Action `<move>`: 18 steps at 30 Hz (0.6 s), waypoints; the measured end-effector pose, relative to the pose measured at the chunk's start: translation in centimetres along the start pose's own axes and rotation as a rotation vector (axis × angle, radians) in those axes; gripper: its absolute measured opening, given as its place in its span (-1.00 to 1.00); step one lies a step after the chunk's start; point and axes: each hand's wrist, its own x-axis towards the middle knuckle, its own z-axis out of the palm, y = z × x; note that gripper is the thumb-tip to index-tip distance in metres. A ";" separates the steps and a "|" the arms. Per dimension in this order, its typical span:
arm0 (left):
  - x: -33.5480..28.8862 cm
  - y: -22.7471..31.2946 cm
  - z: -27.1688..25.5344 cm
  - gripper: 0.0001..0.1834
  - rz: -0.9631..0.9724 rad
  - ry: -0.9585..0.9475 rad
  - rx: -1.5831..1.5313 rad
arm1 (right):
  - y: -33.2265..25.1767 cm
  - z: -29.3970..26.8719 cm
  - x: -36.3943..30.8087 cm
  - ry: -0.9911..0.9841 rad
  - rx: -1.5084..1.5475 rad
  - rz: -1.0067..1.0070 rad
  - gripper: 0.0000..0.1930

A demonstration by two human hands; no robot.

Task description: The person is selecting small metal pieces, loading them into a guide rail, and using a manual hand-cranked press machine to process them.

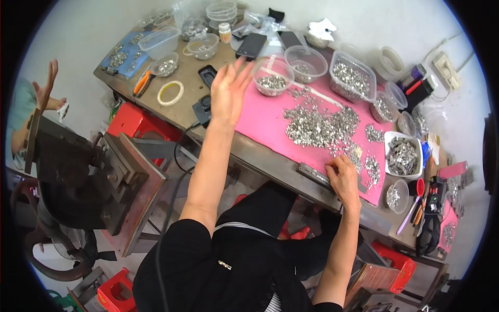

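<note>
My left hand (pixel 228 94) is raised over the table beside a clear plastic bowl (pixel 273 83) of small silvery metal pieces. Its fingers are stretched out and a little blurred, with nothing in them. At the front edge of the pink mat (pixel 262 132), my right hand (pixel 343 179) has its fingers bent and pinched together by the end of a narrow metal bar (pixel 313 174). Whatever the fingertips hold is too small to make out. Behind that hand spreads a large pile of shiny metal pieces (pixel 319 125), with smaller heaps (pixel 372 169) to its right.
Tubs of metal pieces (pixel 353 78) line the back and right, including a white one (pixel 403 155). Left lie a tape roll (pixel 170 93), an orange-handled cutter (pixel 143 83) and a black corded device (pixel 201 110). A dark press machine (pixel 73 171) stands left; another person's hand (pixel 46 86) shows beyond.
</note>
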 end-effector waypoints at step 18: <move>2.0 -0.3 1.4 -0.53 0.076 0.322 -0.189 | 0.1 0.3 -0.3 0.024 0.070 0.006 -0.92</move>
